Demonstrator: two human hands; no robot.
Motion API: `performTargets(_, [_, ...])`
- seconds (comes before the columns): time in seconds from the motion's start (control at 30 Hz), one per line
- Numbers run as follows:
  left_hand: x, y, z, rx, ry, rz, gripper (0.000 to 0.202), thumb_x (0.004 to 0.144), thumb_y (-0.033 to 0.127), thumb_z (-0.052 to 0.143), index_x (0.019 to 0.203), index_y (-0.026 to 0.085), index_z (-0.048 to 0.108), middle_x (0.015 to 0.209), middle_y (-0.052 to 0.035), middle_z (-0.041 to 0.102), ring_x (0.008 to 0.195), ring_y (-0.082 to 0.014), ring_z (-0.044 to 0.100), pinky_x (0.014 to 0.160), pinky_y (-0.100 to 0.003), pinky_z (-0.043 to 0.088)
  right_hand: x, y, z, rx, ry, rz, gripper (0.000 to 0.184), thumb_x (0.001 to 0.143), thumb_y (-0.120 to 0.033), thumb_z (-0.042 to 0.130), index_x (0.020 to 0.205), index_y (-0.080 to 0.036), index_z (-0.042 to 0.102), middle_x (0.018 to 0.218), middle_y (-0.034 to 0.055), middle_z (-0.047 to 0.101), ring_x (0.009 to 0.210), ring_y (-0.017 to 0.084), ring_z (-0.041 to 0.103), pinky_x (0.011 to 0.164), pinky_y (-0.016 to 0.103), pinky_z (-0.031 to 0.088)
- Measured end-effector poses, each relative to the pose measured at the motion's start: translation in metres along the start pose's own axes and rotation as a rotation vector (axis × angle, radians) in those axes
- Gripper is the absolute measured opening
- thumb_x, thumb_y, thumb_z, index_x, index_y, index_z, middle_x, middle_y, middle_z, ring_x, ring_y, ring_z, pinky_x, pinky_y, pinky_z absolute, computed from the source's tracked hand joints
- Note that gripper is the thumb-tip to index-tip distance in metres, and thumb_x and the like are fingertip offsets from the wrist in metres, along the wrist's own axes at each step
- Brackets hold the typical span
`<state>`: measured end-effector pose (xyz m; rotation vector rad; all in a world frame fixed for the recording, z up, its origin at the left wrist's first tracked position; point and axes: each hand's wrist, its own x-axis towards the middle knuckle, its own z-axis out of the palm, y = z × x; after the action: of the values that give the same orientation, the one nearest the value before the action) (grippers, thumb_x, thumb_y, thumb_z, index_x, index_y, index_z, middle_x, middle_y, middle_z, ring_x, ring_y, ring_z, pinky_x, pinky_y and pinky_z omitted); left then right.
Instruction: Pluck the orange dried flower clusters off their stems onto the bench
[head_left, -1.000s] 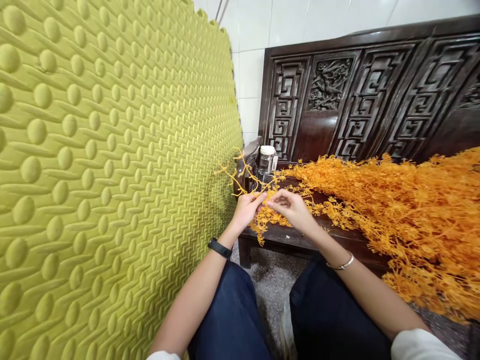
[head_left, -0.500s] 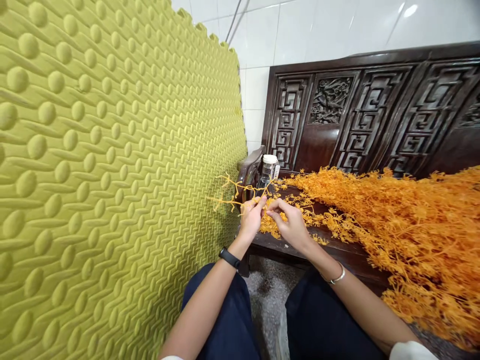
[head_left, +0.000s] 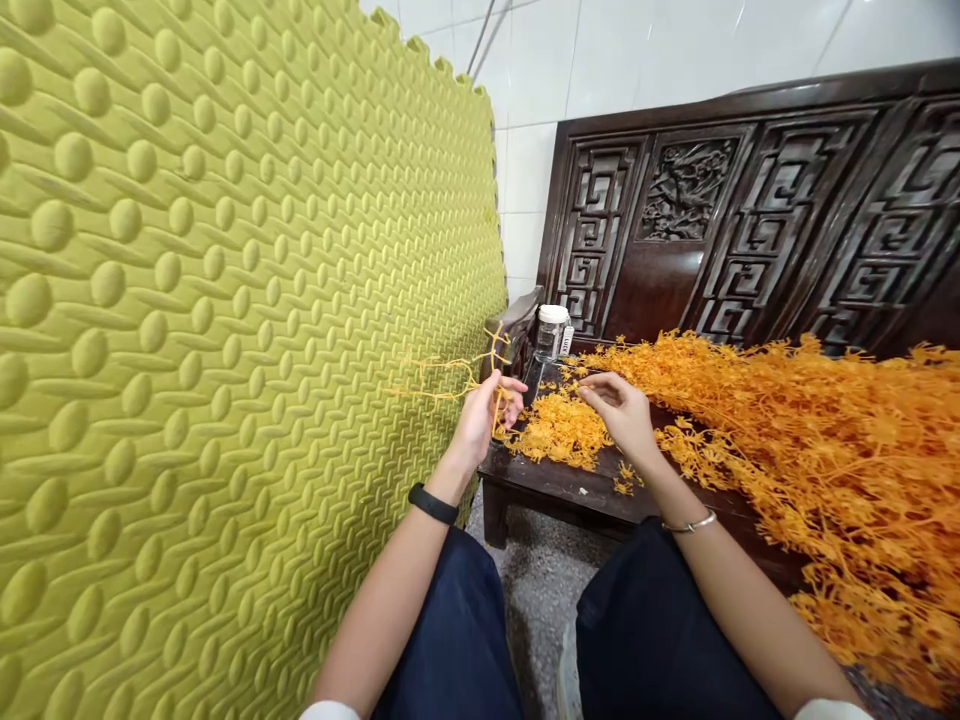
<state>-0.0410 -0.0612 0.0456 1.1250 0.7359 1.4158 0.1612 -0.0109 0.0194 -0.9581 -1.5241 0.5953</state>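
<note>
My left hand [head_left: 477, 418] is closed around thin, mostly bare orange stems [head_left: 493, 350], whose branching ends reach left in front of the green mat and upward. Off to its right, my right hand [head_left: 624, 412] has thumb and fingertips pinched together. Orange bits show at those fingertips, but whether they are held or lie behind cannot be made out. Below and between the hands, a heap of loose orange flower pieces [head_left: 562, 432] rests on the dark wooden bench [head_left: 559, 492]. A large bundle of orange dried flowers [head_left: 840, 450] spreads along the bench to the right.
A clear jar with a white lid [head_left: 553, 330] stands by the bench's armrest. Behind rises the carved backrest [head_left: 675, 270]. A textured yellow-green foam mat [head_left: 247, 330] stands upright along the left. A small flower clump [head_left: 627, 478] lies near the bench's front edge.
My hands have moved apart: the left went left with the stems, the right went right, away from them. The heap of flower pieces shows more fully between them.
</note>
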Motion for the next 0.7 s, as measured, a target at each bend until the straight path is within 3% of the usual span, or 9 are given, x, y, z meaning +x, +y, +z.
performTargets(0.13, [0.001, 0.002, 0.005, -0.075, -0.023, -0.005, 0.039, 0.084, 0.049, 0.043, 0.084, 0.014, 0.061, 0.062, -0.0006, 0.055, 0.046, -0.0064, 0.043, 0.045, -0.021, 0.033, 0.018, 0.034, -0.001, -0.106, -0.040, 0.162, 0.031, 0.065, -0.035, 0.068, 0.087, -0.013, 0.065, 0.085, 0.0090, 0.067, 0.076, 0.019, 0.062, 0.078, 0.039, 0.049])
performTargets(0.23, [0.003, 0.001, 0.008, -0.114, -0.039, 0.000, 0.037, 0.084, 0.047, 0.045, 0.087, 0.014, 0.060, 0.064, -0.0006, 0.056, 0.047, -0.0061, 0.043, 0.044, -0.020, 0.032, 0.022, 0.042, 0.001, -0.206, -0.108, 0.202, 0.043, 0.062, -0.032, 0.071, 0.100, -0.014, 0.065, 0.095, 0.0112, 0.067, 0.086, 0.022, 0.062, 0.086, 0.045, 0.046])
performTargets(0.33, [0.004, -0.002, 0.009, -0.143, -0.051, 0.017, 0.035, 0.084, 0.045, 0.046, 0.091, 0.014, 0.060, 0.066, -0.0006, 0.056, 0.049, -0.0061, 0.045, 0.046, -0.020, 0.034, 0.014, 0.023, 0.004, -0.070, -0.222, 0.132, 0.038, 0.073, -0.044, 0.062, 0.099, -0.016, 0.066, 0.104, 0.0118, 0.066, 0.096, 0.023, 0.061, 0.088, 0.044, 0.046])
performTargets(0.4, [0.005, -0.003, 0.007, -0.140, -0.045, 0.026, 0.034, 0.085, 0.044, 0.047, 0.094, 0.014, 0.059, 0.068, -0.0005, 0.057, 0.051, -0.0062, 0.047, 0.047, -0.020, 0.035, 0.005, 0.000, 0.005, 0.092, -0.393, 0.066, 0.038, 0.081, -0.048, 0.053, 0.103, -0.018, 0.064, 0.107, 0.0105, 0.065, 0.098, 0.021, 0.061, 0.086, 0.040, 0.048])
performTargets(0.47, [0.005, -0.003, 0.006, -0.132, -0.030, 0.021, 0.034, 0.084, 0.045, 0.047, 0.096, 0.014, 0.058, 0.068, -0.0004, 0.057, 0.052, -0.0062, 0.048, 0.048, -0.020, 0.036, -0.005, -0.022, 0.007, 0.114, -0.534, -0.038, 0.039, 0.078, -0.047, 0.059, 0.107, -0.021, 0.063, 0.108, 0.0087, 0.065, 0.098, 0.020, 0.061, 0.086, 0.037, 0.048])
performTargets(0.57, [0.005, -0.002, 0.005, -0.130, 0.023, 0.009, 0.037, 0.081, 0.047, 0.052, 0.100, 0.016, 0.053, 0.071, 0.0000, 0.058, 0.052, -0.0066, 0.048, 0.047, -0.020, 0.036, -0.016, -0.042, 0.011, -0.020, -0.477, -0.179, 0.028, 0.073, -0.042, 0.068, 0.091, -0.020, 0.069, 0.092, 0.0073, 0.067, 0.087, 0.020, 0.061, 0.082, 0.036, 0.048])
performTargets(0.7, [0.000, 0.000, 0.004, 0.003, 0.068, -0.009, 0.052, 0.066, 0.038, 0.072, 0.108, 0.018, 0.048, 0.078, 0.0010, 0.059, 0.056, -0.0060, 0.048, 0.048, -0.019, 0.034, -0.020, -0.043, 0.021, 0.064, -0.341, -0.080, 0.025, 0.074, -0.043, 0.066, 0.077, -0.019, 0.068, 0.079, 0.0049, 0.068, 0.073, 0.017, 0.062, 0.072, 0.032, 0.050])
